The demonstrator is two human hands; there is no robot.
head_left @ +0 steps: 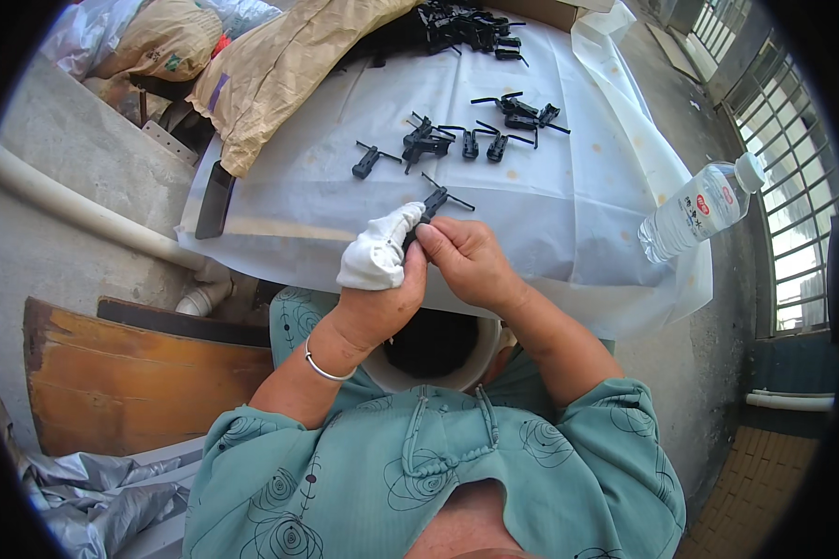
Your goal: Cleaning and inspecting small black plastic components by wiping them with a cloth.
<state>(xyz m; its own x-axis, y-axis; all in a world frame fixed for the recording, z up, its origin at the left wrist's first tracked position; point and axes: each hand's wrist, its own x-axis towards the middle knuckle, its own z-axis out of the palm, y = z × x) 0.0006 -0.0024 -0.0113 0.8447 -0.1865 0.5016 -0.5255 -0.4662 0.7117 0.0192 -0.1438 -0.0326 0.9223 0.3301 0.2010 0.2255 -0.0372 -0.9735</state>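
Head view: the left hand (391,284), its fingers wrapped in a white cloth cover (373,253), closes around a small black part (433,201) with thin prongs, though the cover hides how those fingers sit. The right hand (471,259) pinches the near end of the same part between thumb and bent forefinger, its knuckles just beside the left thumb. The held part is above the near edge of a table covered by a white sheet (298,200), prongs pointing away from the person. Similar loose black parts (365,161) lie scattered beyond it, with a heap (466,33) at the far edge. A clear bottle (694,212) is at the right, brown paper (280,74) at the left, and a white-rimmed bucket (485,349) below the hands
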